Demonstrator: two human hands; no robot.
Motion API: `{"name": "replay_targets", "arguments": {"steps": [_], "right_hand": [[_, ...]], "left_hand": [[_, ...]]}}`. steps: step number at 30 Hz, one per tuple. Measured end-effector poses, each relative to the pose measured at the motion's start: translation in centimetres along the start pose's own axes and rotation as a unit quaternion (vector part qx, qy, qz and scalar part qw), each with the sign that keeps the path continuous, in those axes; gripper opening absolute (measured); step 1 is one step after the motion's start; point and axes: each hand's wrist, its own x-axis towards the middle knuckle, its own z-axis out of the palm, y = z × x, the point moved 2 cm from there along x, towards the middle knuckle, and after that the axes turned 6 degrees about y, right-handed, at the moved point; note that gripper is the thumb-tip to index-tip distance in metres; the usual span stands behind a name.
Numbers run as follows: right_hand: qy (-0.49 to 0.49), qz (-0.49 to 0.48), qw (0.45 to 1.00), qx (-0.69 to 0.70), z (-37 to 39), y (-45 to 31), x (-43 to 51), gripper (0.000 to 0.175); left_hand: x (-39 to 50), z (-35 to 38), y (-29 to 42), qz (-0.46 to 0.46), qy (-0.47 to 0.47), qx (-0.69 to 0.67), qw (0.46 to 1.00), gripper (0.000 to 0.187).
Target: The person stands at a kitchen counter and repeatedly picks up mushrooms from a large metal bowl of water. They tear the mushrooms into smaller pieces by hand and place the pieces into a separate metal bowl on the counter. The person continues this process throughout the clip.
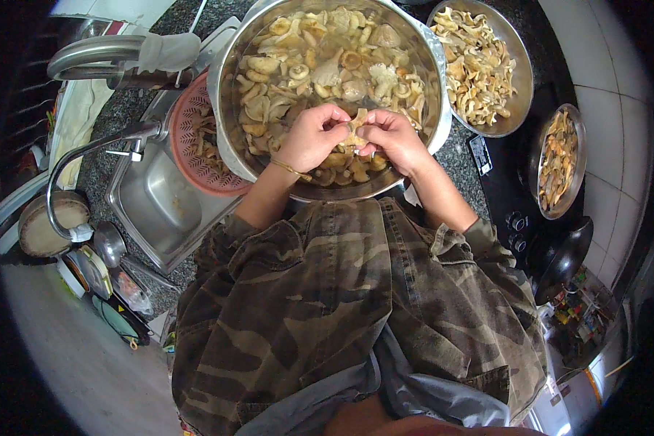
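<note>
Both hands meet over the near part of a large metal basin [440,103] full of mushrooms in water. Between my fingertips is a pale tan mushroom piece [358,126]. My left hand [317,136] pinches it from the left, and a bracelet circles that wrist. From the right, my right hand [395,139] pinches the same piece between thumb and fingers. Whole and torn mushrooms [327,71] float around and beyond the hands. At the upper right stands a metal bowl [527,82] heaped with torn mushroom pieces.
A pink plastic colander [181,128] holding mushroom pieces sits left of the basin, partly over a steel sink [158,191] with a curved faucet [60,163]. On the right, another metal bowl [580,158] of mushrooms and a black wok [564,256] stand at the black cooktop [493,199].
</note>
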Motion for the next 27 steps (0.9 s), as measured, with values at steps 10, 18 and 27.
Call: {"name": "replay_targets", "arguments": {"steps": [10,18,27], "right_hand": [[-0.037,-0.015,0.997,0.066,0.8,-2.0,-1.7,0.009],[-0.115,-0.023,0.985,0.123,1.1,-2.9,-2.7,0.016],[-0.036,-0.008,0.992,0.123,1.0,-1.4,-1.9,0.013]], "left_hand": [[-1.5,0.0,2.5,-0.049,-0.019,-0.221,0.974,0.011],[-2.5,-0.5,3.9,-0.124,-0.098,-0.343,0.926,0.013],[-2.0,-0.3,2.2,-0.047,-0.052,-0.153,0.986,0.016]]}}
